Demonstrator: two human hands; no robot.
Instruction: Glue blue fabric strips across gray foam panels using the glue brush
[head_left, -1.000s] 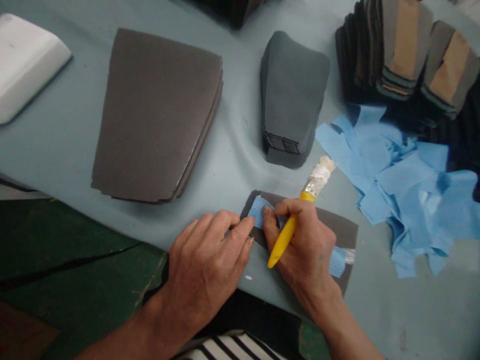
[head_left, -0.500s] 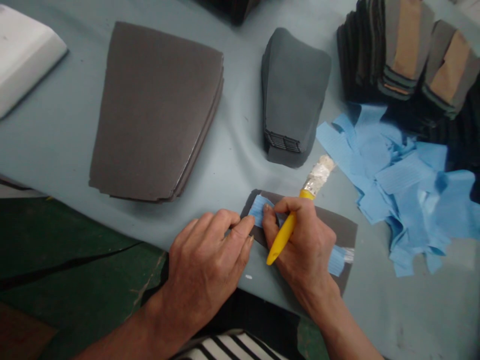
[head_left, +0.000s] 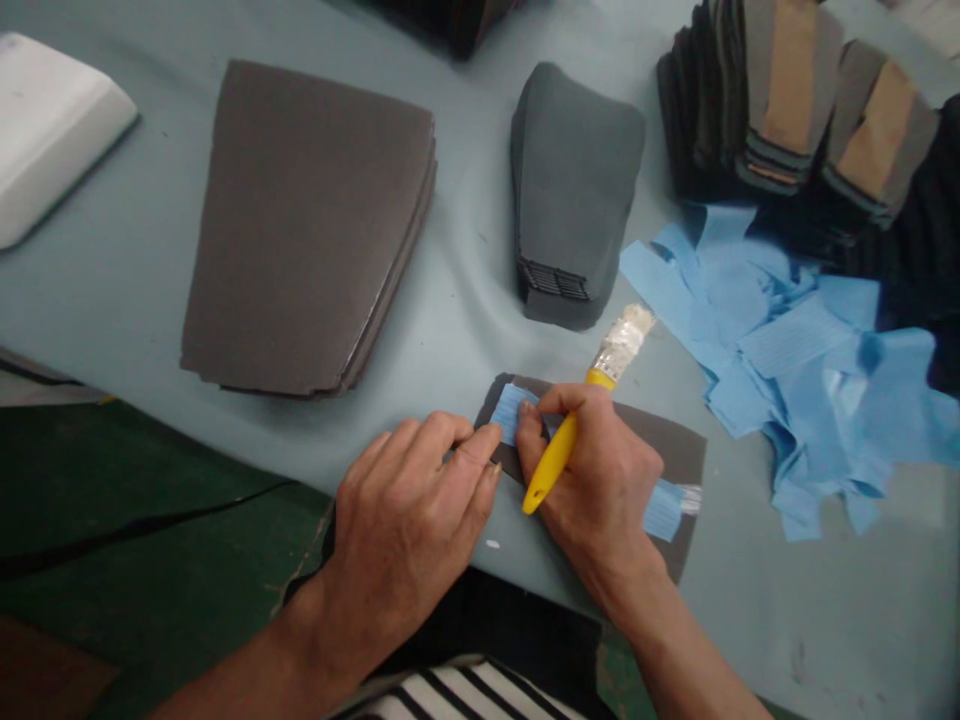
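Note:
A dark grey piece [head_left: 667, 435] lies at the table's front edge with a blue strip [head_left: 510, 412] on its left part and another blue strip [head_left: 663, 511] on its right, beside a whitish patch. My right hand [head_left: 596, 460] grips a yellow-handled brush [head_left: 553, 463], bristles pointing up and away, while its thumb and fingertips press by the left strip. Fingertips of my left hand [head_left: 420, 490] touch the piece's left edge near that strip; the fingers are curled together, and whether they pinch anything is hidden.
On the table [head_left: 420, 330] are a stack of large brown-grey sheets [head_left: 307, 230], a stack of dark grey pieces [head_left: 577, 180], a pile of blue strips [head_left: 817, 370], dark stacks with tan bands [head_left: 791, 80], and a white object [head_left: 60, 130] at far left.
The view has shifted slightly, so the things on the table appear a little further left. Both hands keep nearly the same pose on the grey piece.

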